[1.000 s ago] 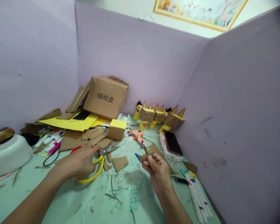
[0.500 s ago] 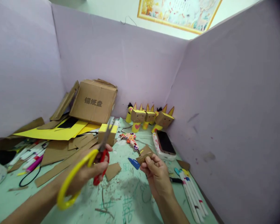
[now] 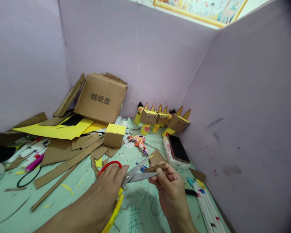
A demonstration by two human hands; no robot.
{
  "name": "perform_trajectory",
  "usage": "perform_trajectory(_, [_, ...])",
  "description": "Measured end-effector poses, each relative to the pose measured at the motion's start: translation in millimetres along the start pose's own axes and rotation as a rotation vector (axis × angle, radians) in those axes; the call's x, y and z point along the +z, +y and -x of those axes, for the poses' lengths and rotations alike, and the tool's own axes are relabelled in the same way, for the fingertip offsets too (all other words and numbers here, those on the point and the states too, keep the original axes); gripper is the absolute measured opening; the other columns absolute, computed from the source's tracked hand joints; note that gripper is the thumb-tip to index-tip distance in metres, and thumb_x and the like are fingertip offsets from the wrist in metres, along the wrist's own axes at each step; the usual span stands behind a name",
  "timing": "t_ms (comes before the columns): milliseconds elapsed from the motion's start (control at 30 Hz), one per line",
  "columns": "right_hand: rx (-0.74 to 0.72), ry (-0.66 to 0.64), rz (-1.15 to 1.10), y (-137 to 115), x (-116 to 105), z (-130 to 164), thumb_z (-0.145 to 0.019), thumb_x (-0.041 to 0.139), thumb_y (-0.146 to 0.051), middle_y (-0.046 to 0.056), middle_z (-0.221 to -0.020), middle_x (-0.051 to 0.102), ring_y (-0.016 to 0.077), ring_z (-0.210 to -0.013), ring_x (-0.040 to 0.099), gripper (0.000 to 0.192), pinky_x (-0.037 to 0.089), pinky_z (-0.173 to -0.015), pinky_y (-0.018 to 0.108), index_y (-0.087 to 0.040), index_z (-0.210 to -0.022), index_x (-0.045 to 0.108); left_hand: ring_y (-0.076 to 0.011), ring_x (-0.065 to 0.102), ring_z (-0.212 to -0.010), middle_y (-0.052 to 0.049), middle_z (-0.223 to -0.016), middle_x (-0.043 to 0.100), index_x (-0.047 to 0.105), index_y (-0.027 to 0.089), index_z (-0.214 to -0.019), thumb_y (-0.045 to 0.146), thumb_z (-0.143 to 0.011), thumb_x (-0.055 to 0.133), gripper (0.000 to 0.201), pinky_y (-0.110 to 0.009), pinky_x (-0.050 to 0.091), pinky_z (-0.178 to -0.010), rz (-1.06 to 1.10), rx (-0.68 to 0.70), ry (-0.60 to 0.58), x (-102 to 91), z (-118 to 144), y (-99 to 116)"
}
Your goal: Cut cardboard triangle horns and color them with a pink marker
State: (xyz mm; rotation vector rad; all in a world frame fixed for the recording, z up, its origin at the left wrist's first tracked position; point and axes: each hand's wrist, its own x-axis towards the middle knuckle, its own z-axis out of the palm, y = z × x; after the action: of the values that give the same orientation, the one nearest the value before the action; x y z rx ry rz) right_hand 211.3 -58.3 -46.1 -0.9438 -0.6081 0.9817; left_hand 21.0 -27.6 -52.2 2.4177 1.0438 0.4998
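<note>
My left hand (image 3: 103,194) is closed on a pair of scissors (image 3: 133,178) with one red and one yellow handle loop. Their blades are spread and point right, reaching the small cardboard piece (image 3: 155,167). That piece is pinched edge-on between the thumb and fingers of my right hand (image 3: 171,191). One blade tip lies at my right thumb; whether the blades touch the cardboard I cannot tell. Behind the blades, a blue object (image 3: 141,167) is mostly hidden. A flat brown cardboard scrap (image 3: 157,156) shows just beyond my right fingers.
A patterned glue gun (image 3: 140,142) and a yellow-topped cardboard box (image 3: 114,137) stand ahead. Cardboard strips, yellow sheets (image 3: 55,129) and a large carton (image 3: 102,100) fill the left. Yellow paper figures (image 3: 149,119), a phone (image 3: 178,149) and white markers (image 3: 206,207) are right. Lilac panels surround the table.
My left hand has swung the scissors from pointing upward to pointing right, towards the cardboard piece, and their blades have spread. My right hand keeps its hold. The view has shifted slightly.
</note>
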Motion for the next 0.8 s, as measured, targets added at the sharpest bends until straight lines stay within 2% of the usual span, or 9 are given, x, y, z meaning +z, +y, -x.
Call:
perform_trajectory(133, [-0.023, -0.047, 0.076, 4.2, -3.9, 2.0, -0.061, 0.078, -0.031, 0.002, -0.073, 0.072, 0.0141, -0.066, 0.064, 0.018, 0.049, -0.057, 0.02, -0.021, -0.073, 0.07, -0.0251, 0.041, -0.115, -0.01, -0.129, 0.046, 0.031, 0.023, -0.134, 0.004, -0.067, 0.037, 0.07, -0.043, 0.032, -0.098, -0.098, -0.034, -0.037, -3.3, -1.4, 7.1])
perform_trajectory(300, [-0.07, -0.062, 0.146, 8.7, -10.2, 1.0, -0.063, 0.076, -0.03, -0.002, -0.074, 0.072, 0.016, -0.077, 0.065, 0.014, 0.047, -0.073, 0.023, -0.024, -0.075, 0.071, -0.0232, 0.041, -0.116, -0.008, -0.129, 0.046, 0.032, 0.024, -0.133, 0.005, -0.067, 0.038, 0.069, -0.041, 0.034, -0.098, -0.099, -0.031, -0.037, -7.3, -2.8, 7.5])
perform_trajectory(533, [-0.066, -0.051, 0.17, 9.0, -11.5, 1.9, -0.06, 0.078, -0.029, -0.002, -0.074, 0.073, 0.016, -0.073, 0.065, 0.016, 0.047, -0.07, 0.023, -0.025, -0.075, 0.072, -0.0244, 0.043, -0.115, -0.01, -0.13, 0.046, 0.031, 0.023, -0.134, 0.01, -0.071, 0.037, 0.064, -0.041, 0.034, -0.097, -0.067, -0.026, -0.056, -17.4, 2.4, 14.9])
perform_trajectory(800, [-0.099, -0.047, 0.205, 12.7, -11.9, 4.7, -0.064, 0.076, -0.026, -0.001, -0.074, 0.074, 0.0138, -0.069, 0.063, 0.012, 0.046, -0.066, 0.02, -0.024, -0.076, 0.073, -0.0235, 0.042, -0.117, -0.009, -0.131, 0.045, 0.029, 0.024, -0.134, 0.01, -0.071, 0.039, 0.066, -0.041, 0.034, -0.098, -0.045, -0.017, -0.051, -14.4, 1.6, 13.3])
